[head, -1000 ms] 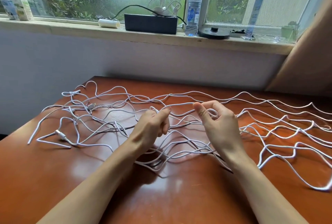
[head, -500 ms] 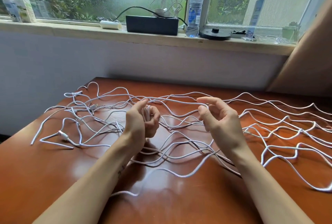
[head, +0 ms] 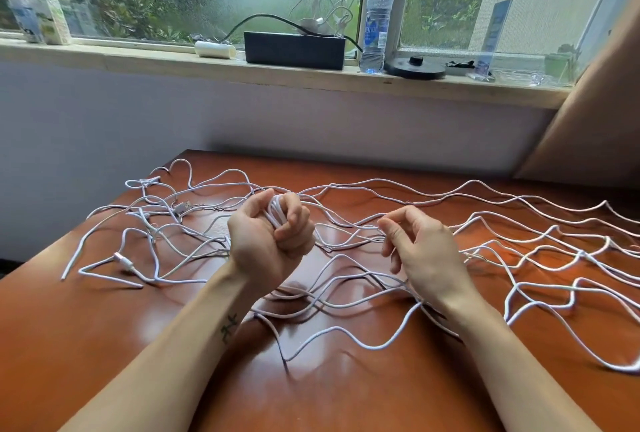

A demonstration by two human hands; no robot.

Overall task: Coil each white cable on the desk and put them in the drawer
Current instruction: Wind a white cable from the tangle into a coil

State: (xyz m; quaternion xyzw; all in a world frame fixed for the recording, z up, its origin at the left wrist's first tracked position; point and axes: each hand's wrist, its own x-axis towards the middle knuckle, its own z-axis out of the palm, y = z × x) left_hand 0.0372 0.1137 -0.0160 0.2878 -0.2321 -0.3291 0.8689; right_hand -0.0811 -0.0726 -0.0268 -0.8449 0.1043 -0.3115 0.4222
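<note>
Several long white cables point(head: 519, 223) lie tangled in loose waves across the red-brown desk point(head: 104, 345). My left hand point(head: 270, 241) is raised palm-up over the middle of the desk, its fingers curled round a small bundle of white cable loops point(head: 277, 215). From that bundle a strand runs right to my right hand point(head: 419, 248), which pinches the cable between thumb and forefinger at about the same height. USB plugs point(head: 183, 206) show among the cables at the left. No drawer is in view.
The windowsill behind the desk holds a black box point(head: 294, 50) with a cord, a water bottle point(head: 375, 21), a black round disc point(head: 415, 68), a white roll point(head: 214, 49) and cartons point(head: 41, 21). A brown panel point(head: 595, 113) slants at the right.
My left hand has turned palm-up and closed round more cable loops. My right hand dropped lower and pinches the strand farther along; slack cable shifted near the front of the desk.
</note>
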